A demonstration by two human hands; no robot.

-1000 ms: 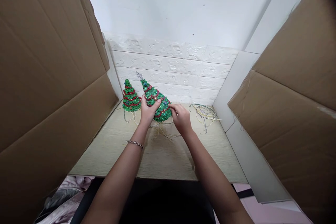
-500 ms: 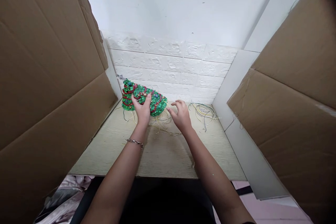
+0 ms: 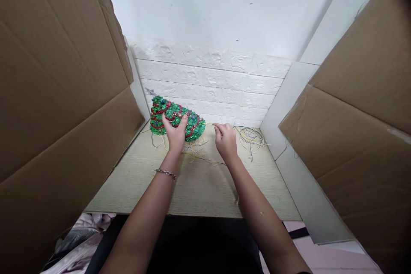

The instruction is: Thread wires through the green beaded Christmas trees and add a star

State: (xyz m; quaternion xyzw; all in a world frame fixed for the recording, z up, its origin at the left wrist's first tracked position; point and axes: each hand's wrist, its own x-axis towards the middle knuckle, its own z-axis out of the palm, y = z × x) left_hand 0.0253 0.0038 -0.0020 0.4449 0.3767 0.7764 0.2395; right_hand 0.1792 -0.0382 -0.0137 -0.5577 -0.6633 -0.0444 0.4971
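Observation:
A small green beaded Christmas tree [image 3: 196, 130] with red garlands and coloured beads lies tipped on its side, its silver star [image 3: 150, 91] toward the upper left. My left hand [image 3: 175, 132] grips its middle, thumb and fingers spread across the front; the fingers behind it are hidden. From the tree's right end a thin yellow thread [image 3: 208, 124] runs out, stretched nearly straight. Its far end is pinched between the thumb and fingers of my right hand [image 3: 225, 139]. Under the tree lie loose strands of thread [image 3: 195, 149].
A loose coil of yellow and dark thread [image 3: 252, 137] rests at the table's back right. Cardboard panels stand at left [image 3: 64, 72] and right [image 3: 359, 115]. A white brick-patterned wall [image 3: 205, 79] closes off the back of the wooden tabletop [image 3: 205, 188].
My right hand has closed from a loose, open pose into a pinch on the yellow thread and shifted slightly right, drawing the thread straighter. My left hand keeps its hold on the tree.

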